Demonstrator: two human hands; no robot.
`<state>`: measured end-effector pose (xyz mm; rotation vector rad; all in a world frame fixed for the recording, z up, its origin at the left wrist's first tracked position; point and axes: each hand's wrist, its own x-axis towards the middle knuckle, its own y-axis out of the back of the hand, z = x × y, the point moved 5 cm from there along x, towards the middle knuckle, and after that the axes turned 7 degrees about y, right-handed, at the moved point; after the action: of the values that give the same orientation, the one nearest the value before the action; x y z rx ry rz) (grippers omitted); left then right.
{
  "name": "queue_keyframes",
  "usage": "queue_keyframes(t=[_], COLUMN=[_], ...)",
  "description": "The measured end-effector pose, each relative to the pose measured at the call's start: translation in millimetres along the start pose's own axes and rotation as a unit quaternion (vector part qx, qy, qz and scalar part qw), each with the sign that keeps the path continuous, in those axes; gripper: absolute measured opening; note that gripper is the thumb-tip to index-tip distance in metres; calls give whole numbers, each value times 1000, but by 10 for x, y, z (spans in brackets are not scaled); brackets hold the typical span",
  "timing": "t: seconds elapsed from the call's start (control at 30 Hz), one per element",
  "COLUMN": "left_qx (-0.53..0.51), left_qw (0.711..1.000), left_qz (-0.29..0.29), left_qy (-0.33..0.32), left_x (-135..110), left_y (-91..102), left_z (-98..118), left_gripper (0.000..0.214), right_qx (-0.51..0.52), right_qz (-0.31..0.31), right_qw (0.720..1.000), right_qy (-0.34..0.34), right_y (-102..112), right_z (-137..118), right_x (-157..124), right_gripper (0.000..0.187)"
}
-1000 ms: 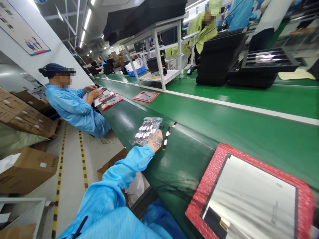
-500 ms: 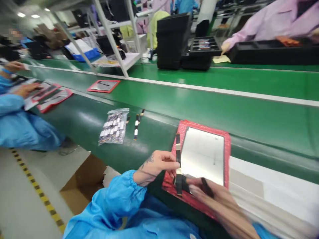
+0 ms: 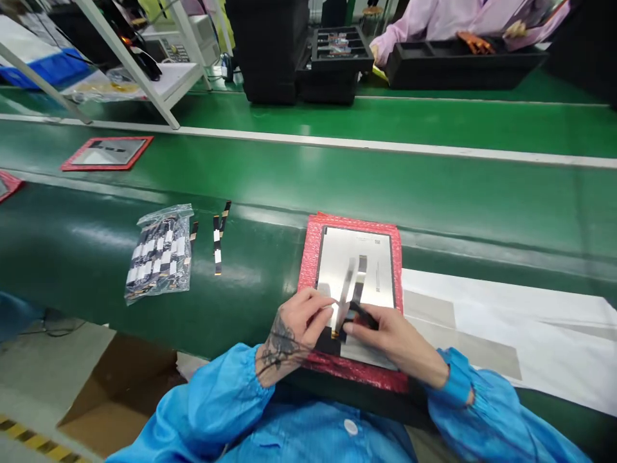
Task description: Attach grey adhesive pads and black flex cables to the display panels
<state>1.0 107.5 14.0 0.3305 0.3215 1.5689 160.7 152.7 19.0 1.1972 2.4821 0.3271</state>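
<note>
Having left the bag of cable strips (image 3: 159,254) off to the left of the panel (image 3: 357,270), the left hand (image 3: 294,328) now pinches the lower end of a flex strip (image 3: 354,286) over the panel's near edge. The right hand (image 3: 390,334) has joined it, fingertips closed on a thin dark tool beside the strip's foot. Work has shifted from fetching to fitting, it seems; the panel rests in its red tray (image 3: 311,251).

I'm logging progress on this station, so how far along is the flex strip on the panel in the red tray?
Done: the panel lies in the red tray. In hand: left hand and right hand pinch a flex strip at the panel's near edge. Left: loose strips and a full bag wait on the belt.
</note>
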Motion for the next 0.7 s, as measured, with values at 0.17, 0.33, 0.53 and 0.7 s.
queue_keyframes(t=[0.17, 0.33, 0.53, 0.7], left_qx=[202, 236, 183, 177], left_qw=[965, 951, 971, 973], left_qz=[49, 51, 41, 56], left_qy=[-162, -195, -146, -135], left_x=[-386, -505, -462, -483], left_y=[-107, -112, -91, -94], left_z=[-80, -58, -49, -27], left_gripper=[28, 26, 22, 18], right_qx=[-143, -145, -136, -136], right_qz=[114, 99, 42, 30], right_qw=[982, 983, 989, 990], right_qy=[51, 56, 32, 38], right_y=[125, -23, -113, -104], right_z=[165, 140, 92, 65], right_x=[-24, -63, -21, -9], right_gripper=[17, 24, 20, 21])
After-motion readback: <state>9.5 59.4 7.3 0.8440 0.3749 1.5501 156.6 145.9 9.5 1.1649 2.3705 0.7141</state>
